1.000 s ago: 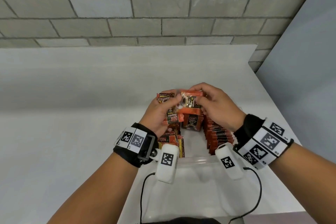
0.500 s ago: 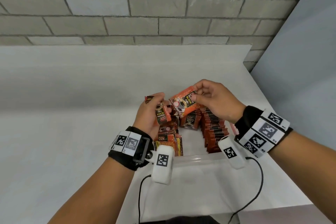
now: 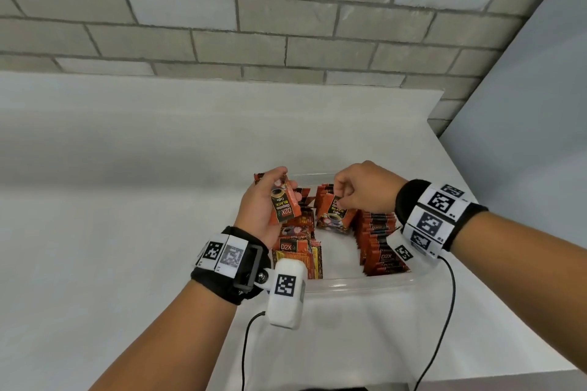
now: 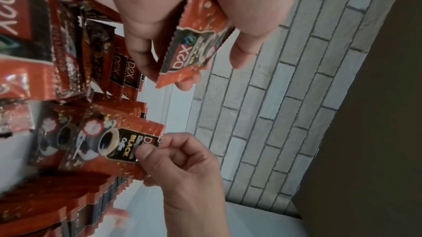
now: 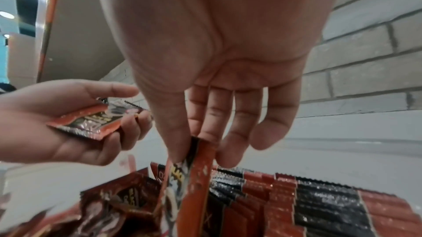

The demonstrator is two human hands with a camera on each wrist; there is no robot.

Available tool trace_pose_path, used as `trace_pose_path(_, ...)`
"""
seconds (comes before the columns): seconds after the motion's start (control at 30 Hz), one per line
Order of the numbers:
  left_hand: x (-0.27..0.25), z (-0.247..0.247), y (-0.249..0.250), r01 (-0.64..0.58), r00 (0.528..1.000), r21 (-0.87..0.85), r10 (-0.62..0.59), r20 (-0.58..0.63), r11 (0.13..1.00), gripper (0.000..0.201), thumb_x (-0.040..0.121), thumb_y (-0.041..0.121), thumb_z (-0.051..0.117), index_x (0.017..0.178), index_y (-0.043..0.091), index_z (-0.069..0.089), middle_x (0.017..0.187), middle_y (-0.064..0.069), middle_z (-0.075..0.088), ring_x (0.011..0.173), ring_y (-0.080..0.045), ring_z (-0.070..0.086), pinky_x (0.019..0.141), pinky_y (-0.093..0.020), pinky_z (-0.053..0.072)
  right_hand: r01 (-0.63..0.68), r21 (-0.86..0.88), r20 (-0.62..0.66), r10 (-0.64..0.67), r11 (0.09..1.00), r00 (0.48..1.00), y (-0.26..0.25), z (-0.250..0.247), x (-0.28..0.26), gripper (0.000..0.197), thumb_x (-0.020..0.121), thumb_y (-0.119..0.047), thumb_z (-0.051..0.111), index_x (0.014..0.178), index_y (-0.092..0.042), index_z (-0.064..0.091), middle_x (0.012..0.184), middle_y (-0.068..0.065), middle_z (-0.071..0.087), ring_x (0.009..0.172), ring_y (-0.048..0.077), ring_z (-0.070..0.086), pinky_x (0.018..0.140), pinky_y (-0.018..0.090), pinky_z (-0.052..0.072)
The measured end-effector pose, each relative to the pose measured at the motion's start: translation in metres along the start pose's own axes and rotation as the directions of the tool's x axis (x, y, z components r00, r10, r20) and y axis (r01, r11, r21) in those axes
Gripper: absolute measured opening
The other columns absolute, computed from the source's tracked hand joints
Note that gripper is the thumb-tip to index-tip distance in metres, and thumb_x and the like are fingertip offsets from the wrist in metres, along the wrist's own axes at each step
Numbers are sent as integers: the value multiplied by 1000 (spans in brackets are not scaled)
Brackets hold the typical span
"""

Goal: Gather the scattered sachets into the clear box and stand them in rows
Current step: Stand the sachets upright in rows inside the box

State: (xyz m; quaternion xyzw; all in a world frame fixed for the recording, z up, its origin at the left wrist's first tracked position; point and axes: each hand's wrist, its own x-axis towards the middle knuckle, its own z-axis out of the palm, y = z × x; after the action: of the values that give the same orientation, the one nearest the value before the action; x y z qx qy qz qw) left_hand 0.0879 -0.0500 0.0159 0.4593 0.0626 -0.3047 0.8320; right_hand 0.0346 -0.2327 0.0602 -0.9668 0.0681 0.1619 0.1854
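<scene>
A clear box sits on the white table near its right edge, with orange-and-black D2X coffee sachets standing inside in rows. My left hand holds a few sachets above the box's left side, one facing up. My right hand pinches the top edge of one sachet between thumb and forefinger, its lower end down among the middle sachets. A right-hand row stands packed upright.
A grey brick wall runs behind the table. A grey panel closes off the right side. Sachets at the box's left stand less evenly. Cables from the wrist cameras hang over the near table edge.
Both hands parted and dropped lower. My right hand carried one sachet down from the left hand's bundle into the middle of the box; the left hand kept the others.
</scene>
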Motion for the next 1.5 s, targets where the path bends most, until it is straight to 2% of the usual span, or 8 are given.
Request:
trace_pose_path(0.3, 1, -2, 2, 29, 1000, -25, -29, 3, 999, 14, 90, 23, 60, 97, 12, 62, 77, -8, 62, 66, -21, 58, 64, -31, 45, 28, -284, 71, -8, 958, 997, -3, 16, 13, 9, 84, -13, 64, 82, -18, 57, 80, -2, 60, 72, 18, 56, 58, 23, 41)
trace_pose_path(0.53, 2, -2, 2, 40, 999, -22, -40, 17, 999, 11, 90, 21, 59, 97, 12, 62, 78, -9, 62, 66, -21, 58, 63, -31, 45, 53, -214, 85, -36, 975, 996, -3, 10, 11, 7, 85, -11, 62, 82, -17, 59, 70, -7, 57, 68, 15, 56, 58, 22, 42)
trace_pose_path(0.7, 3, -2, 3, 35, 999, -5, -35, 18, 999, 14, 90, 22, 59, 100, 12, 62, 80, -9, 63, 67, -21, 59, 64, -31, 46, 76, -303, 134, -36, 950, 990, -5, 14, 11, 9, 85, -12, 62, 84, -20, 58, 69, -12, 51, 71, 15, 53, 53, 18, 35)
trace_pose_path(0.83, 1, -1, 4, 32, 999, 2, -32, 18, 999, 12, 91, 20, 58, 97, 12, 63, 79, -9, 63, 67, -22, 59, 65, -32, 46, 70, -387, 110, -29, 920, 994, -6, 19, 16, 9, 86, -11, 58, 93, -15, 63, 80, -4, 54, 73, 17, 51, 57, 23, 36)
trace_pose_path(1.0, -1, -1, 5, 37, 999, -5, -37, 25, 999, 12, 90, 20, 58, 97, 11, 62, 77, -9, 63, 66, -21, 59, 65, -32, 46, 77, -494, 84, -40, 866, 996, -7, 27, 17, 8, 88, -9, 51, 86, -17, 51, 72, -3, 46, 69, 20, 49, 49, 23, 30)
trace_pose_path(1.13, -2, 0, 6, 34, 999, -8, -34, 24, 999, 12, 91, 19, 58, 98, 11, 62, 78, -10, 63, 67, -22, 59, 66, -32, 46, 96, -520, 71, -69, 849, 995, -8, 27, 16, 9, 88, -9, 50, 85, -17, 50, 71, -3, 45, 67, 20, 48, 47, 23, 28)
trace_pose_path(1.3, -2, -1, 6, 34, 999, -7, -33, 29, 999, 13, 91, 19, 58, 100, 10, 62, 77, -9, 63, 67, -21, 59, 65, -31, 46, 107, -544, 98, -64, 832, 993, -8, 29, 14, 8, 88, -8, 51, 91, -13, 55, 80, 1, 52, 67, 20, 49, 47, 24, 29)
trace_pose_path(1.5, -1, -1, 6, 37, 998, -1, -37, 41, 999, 16, 91, 19, 59, 104, 10, 62, 78, -8, 64, 66, -20, 60, 64, -31, 48, 104, -559, 84, -68, 823, 994, -7, 30, 13, 10, 88, -5, 52, 89, -14, 50, 86, 5, 57, 70, 22, 52, 49, 25, 31)
